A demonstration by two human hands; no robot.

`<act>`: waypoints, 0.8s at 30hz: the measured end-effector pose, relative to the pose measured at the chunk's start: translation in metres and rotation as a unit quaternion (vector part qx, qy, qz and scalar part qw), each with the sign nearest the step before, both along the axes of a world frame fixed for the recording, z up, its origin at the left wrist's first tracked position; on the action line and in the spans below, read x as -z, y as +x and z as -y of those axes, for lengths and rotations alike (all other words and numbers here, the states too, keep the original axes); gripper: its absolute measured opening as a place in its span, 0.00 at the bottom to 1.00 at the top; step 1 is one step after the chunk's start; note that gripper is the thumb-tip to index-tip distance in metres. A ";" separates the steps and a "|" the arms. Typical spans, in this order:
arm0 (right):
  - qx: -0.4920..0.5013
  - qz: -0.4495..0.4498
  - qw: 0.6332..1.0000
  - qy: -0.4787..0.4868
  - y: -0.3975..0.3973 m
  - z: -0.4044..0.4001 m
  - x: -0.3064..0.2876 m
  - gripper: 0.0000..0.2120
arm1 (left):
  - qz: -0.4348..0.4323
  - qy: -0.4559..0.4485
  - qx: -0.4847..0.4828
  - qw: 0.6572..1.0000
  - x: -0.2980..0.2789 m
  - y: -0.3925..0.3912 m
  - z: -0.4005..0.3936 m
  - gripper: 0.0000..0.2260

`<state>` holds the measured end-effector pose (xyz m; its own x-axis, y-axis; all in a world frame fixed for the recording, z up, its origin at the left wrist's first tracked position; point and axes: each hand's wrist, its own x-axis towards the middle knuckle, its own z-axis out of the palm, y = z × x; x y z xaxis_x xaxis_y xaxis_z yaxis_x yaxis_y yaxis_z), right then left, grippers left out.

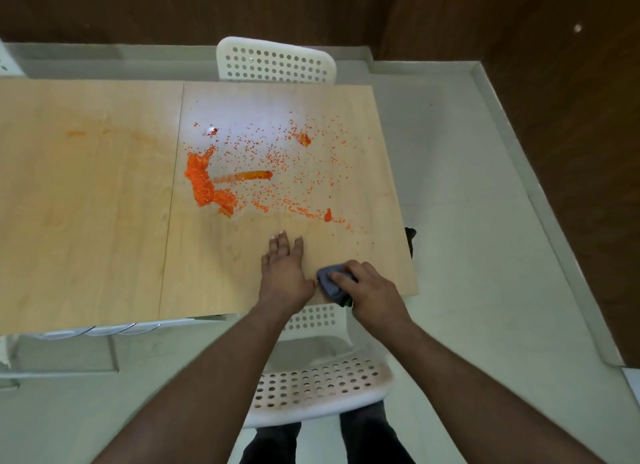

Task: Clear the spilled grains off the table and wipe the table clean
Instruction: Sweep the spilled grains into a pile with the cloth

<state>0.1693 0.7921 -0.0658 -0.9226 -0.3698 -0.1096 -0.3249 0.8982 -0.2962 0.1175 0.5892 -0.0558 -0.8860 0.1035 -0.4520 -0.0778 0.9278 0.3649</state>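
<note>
Head view, table (pixel 104 204): pale wood, two tops butted together, a faint orange smear on the left one.
Grains (pixel 207 186): orange, heaped at the right top's left side, scattered thin across its middle.
Left hand (pixel 284 269): flat, fingers straight, pressing the near edge.
Right hand (pixel 367 289): curled round a grey cloth (pixel 329 283), just beside the left.
Room: white perforated chairs (pixel 277 63) far and near, pale floor, dark wood walls.

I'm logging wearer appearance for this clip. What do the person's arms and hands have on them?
Nothing visible: both forearms are bare to the frame edge, with no sleeves, gloves, watch or rings showing on the left hand or the right hand.
</note>
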 end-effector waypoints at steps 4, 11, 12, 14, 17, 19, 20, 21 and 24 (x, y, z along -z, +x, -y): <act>0.006 -0.010 1.000 -0.006 -0.060 -0.010 -0.004 0.26 | 0.006 -0.059 -0.037 0.998 0.006 -0.002 -0.023 0.45; -0.063 -0.007 0.998 -0.028 -0.120 -0.015 -0.026 0.21 | 0.012 -0.065 -0.169 0.983 0.006 -0.016 -0.074 0.42; -0.078 -0.014 0.996 -0.040 -0.115 -0.022 -0.027 0.22 | -0.003 -0.049 -0.186 0.981 0.007 -0.015 -0.083 0.41; -0.105 -0.027 0.993 -0.055 -0.099 -0.037 -0.029 0.24 | -0.043 -0.030 -0.198 0.979 0.011 -0.010 -0.094 0.38; -0.142 -0.010 0.989 -0.040 -0.077 -0.070 -0.023 0.24 | -0.064 -0.007 -0.210 0.976 0.017 -0.004 -0.104 0.41; -0.175 -0.009 0.984 -0.016 -0.070 -0.092 -0.016 0.25 | -0.058 -0.003 -0.228 0.972 0.022 -0.003 -0.102 0.45; -0.194 -0.013 0.981 -0.002 -0.070 -0.101 -0.012 0.27 | -0.049 -0.005 -0.233 0.971 0.024 -0.002 -0.101 0.47; -0.207 -0.016 0.978 0.006 -0.072 -0.107 -0.009 0.28 | -0.041 -0.009 -0.230 0.972 0.025 -0.003 -0.101 0.48; -0.229 -0.030 0.973 0.007 -0.090 -0.109 -0.010 0.27 | -0.034 -0.020 -0.223 0.974 0.026 -0.005 -0.100 0.49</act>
<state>0.0794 0.9011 -0.0559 -0.6657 -0.7431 -0.0684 -0.7089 0.6584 -0.2529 0.1124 0.6887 -0.0819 -0.8672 -0.3147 -0.3859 -0.4525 0.8216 0.3468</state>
